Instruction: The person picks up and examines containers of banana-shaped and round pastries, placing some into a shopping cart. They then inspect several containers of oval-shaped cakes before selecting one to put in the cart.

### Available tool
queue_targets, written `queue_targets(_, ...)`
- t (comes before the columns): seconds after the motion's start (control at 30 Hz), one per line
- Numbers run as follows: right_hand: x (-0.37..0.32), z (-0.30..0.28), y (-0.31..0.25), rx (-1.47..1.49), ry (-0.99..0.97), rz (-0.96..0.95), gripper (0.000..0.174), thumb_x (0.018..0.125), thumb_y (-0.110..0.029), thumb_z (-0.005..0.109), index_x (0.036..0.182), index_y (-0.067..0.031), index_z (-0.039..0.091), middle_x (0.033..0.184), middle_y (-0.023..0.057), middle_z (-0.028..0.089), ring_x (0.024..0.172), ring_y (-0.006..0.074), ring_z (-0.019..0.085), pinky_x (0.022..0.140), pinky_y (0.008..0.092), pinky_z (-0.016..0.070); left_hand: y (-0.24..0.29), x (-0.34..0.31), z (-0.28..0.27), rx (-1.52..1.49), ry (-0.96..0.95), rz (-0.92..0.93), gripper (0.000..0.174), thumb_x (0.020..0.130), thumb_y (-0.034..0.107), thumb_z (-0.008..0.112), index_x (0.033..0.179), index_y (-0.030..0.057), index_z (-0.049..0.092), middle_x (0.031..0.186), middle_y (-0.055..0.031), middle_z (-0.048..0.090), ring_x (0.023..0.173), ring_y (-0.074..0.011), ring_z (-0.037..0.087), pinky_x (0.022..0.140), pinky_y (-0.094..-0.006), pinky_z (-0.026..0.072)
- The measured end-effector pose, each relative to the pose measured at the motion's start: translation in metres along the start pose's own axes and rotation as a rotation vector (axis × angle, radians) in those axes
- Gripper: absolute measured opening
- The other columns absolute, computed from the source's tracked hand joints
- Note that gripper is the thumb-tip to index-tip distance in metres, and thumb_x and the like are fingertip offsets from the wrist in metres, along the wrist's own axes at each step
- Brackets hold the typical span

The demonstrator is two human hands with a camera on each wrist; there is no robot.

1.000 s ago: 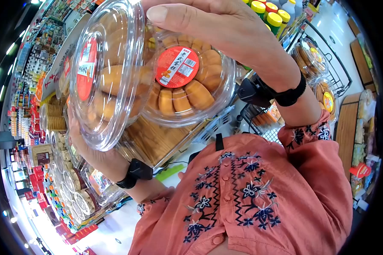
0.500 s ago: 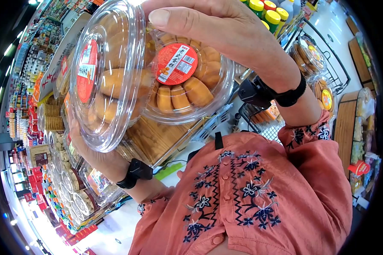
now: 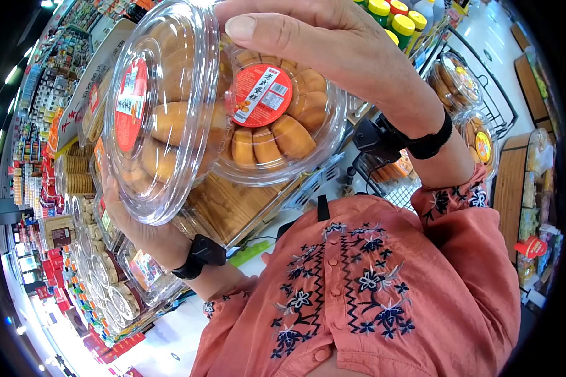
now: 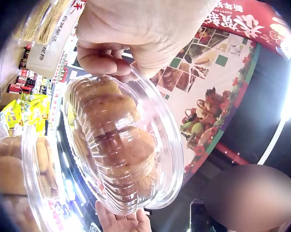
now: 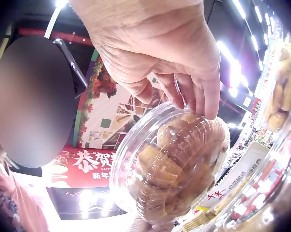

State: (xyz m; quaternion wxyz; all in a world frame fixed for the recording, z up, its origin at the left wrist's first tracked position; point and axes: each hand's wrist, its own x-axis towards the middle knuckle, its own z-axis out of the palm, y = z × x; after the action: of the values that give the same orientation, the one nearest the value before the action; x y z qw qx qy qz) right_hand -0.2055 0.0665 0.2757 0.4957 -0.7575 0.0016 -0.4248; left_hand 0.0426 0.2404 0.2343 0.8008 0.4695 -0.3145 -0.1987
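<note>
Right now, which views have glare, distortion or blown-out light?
Head: fisheye bending and black corners; highlights streak the tilted clear cake container, but the large characters on the red label of the rear cake container are legible. Left wrist: glare along the held container's ribbed wall, a strip light blown out at right. Right wrist: ceiling lights blown out at upper right.

Upper cake container [image 3: 163, 116] slightly farther right now

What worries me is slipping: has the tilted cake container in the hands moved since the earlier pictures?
Yes, slightly: in the head view, the cake container has shifted right, mostly at its top, nearer the yellow-capped bottles.
</note>
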Motion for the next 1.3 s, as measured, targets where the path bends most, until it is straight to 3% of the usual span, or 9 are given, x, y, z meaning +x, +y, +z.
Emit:
queue_targets(0.43, -0.001, -0.001, 0.002, -0.025, 0.011, -0.003, 0.036, 0.105, -0.029, 0.055, 0.124, 0.0007, 0.064, 0.095, 0.0042, 0.066, 0.084, 0.0103, 0.058, 0.072, 0.0243, 0.0469, -0.006, 0.007, -0.011, -0.059, -0.036, -0.005, 0.036, 0.098, 0.008, 0.057, 0.132, -0.0014, 0.049, 0.150, -0.0265, 0.044, 0.136, -0.0355, 0.049, 0.112, -0.0431, 0.0442)
queue_targets(0.63, -0.002, -0.001, 0.002, -0.044, 0.023, -0.011, 0.036, 0.105, -0.029, 0.056, 0.123, 0.0004, 0.064, 0.096, 0.0042, 0.066, 0.085, 0.0103, 0.058, 0.073, 0.0248, 0.0472, -0.013, 0.012, -0.023, -0.119, -0.141, 0.011, 0.036, 0.098, 0.006, 0.055, 0.133, 0.0006, 0.049, 0.149, -0.0290, 0.043, 0.136, -0.0380, 0.048, 0.109, -0.0456, 0.0477)
queue_targets(0.8, -0.003, -0.001, 0.004, -0.051, 0.024, -0.030, 0.036, 0.105, -0.029, 0.056, 0.124, 0.0006, 0.064, 0.098, 0.0048, 0.067, 0.087, 0.0107, 0.059, 0.074, 0.0252, 0.0478, -0.001, 0.003, 0.004, 0.269, -0.038, 0.063, 0.059, 0.099, 0.028, 0.045, 0.144, -0.0102, 0.041, 0.141, -0.0247, 0.051, 0.129, -0.0342, 0.054, 0.109, -0.0482, 0.0450)
queue_targets(0.9, -0.003, 0.004, -0.004, -0.086, 0.064, -0.006, 0.034, 0.104, -0.028, 0.057, 0.122, 0.0002, 0.064, 0.098, 0.0041, 0.066, 0.086, 0.0101, 0.058, 0.073, 0.0247, 0.0475, -0.006, 0.002, 0.000, 0.345, -0.054, 0.158, 0.059, 0.099, 0.028, 0.046, 0.143, -0.0110, 0.041, 0.140, -0.0246, 0.051, 0.128, -0.0334, 0.055, 0.109, -0.0473, 0.0451)
queue_targets(1.0, -0.005, 0.016, -0.017, -0.184, 0.160, 0.000, 0.032, 0.101, -0.028, 0.060, 0.115, -0.0007, 0.066, 0.094, 0.0020, 0.066, 0.085, 0.0085, 0.059, 0.073, 0.0239, 0.0477, 0.000, 0.000, 0.007, 0.292, -0.024, 0.090, 0.059, 0.099, 0.028, 0.047, 0.142, -0.0119, 0.042, 0.139, -0.0242, 0.052, 0.127, -0.0326, 0.055, 0.108, -0.0459, 0.0455)
queue_targets(1.07, -0.011, 0.008, -0.002, -0.208, 0.173, 0.049, 0.036, 0.097, -0.032, 0.065, 0.110, 0.0010, 0.069, 0.095, 0.0031, 0.070, 0.088, 0.0101, 0.063, 0.079, 0.0265, 0.0512, -0.001, -0.001, 0.007, 0.291, -0.031, 0.110, 0.059, 0.099, 0.028, 0.047, 0.142, -0.0123, 0.042, 0.138, -0.0240, 0.053, 0.126, -0.0317, 0.056, 0.108, -0.0447, 0.0462)
queue_targets(1.3, -0.014, 0.012, 0.002, -0.159, 0.216, 0.047, 0.037, 0.097, -0.034, 0.065, 0.110, 0.0000, 0.070, 0.095, 0.0039, 0.071, 0.089, 0.0098, 0.064, 0.081, 0.0269, 0.0513, -0.003, 0.002, -0.003, 0.097, -0.043, -0.048, 0.057, 0.098, 0.024, 0.050, 0.142, -0.0120, 0.041, 0.131, -0.0228, 0.058, 0.117, -0.0283, 0.062, 0.101, -0.0390, 0.0519)
